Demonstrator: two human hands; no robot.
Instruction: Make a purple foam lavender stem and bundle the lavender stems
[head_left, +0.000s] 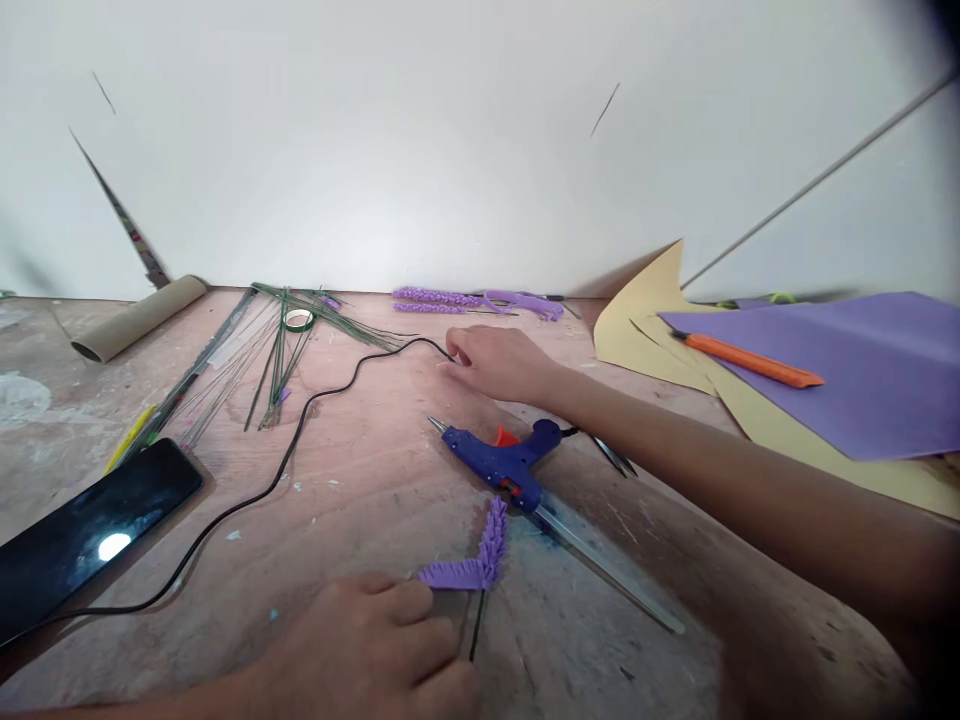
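Near the bottom edge, my left hand [367, 640] is closed on the end of a fringed purple paper strip [457, 575]. This strip is partly wound around a thin dark green wire stem [477, 625], its fringe forming a small flower spike [493, 535]. Farther back, my right hand [506, 364] pinches a thin black cord [307, 402], which trails left across the table. Between the hands lies a blue hot glue gun [491, 460], nozzle to the upper left, with a clear glue stick [600, 565] sticking out of its rear.
A black phone [97, 530] and a cardboard tube [142, 318] lie at the left. Green wire stems [277, 360] surround a tape roll [298, 320]. Purple flower spikes [439, 298] lie by the white wall. Purple sheet [862, 390] and orange cutter [750, 358] rest at right.
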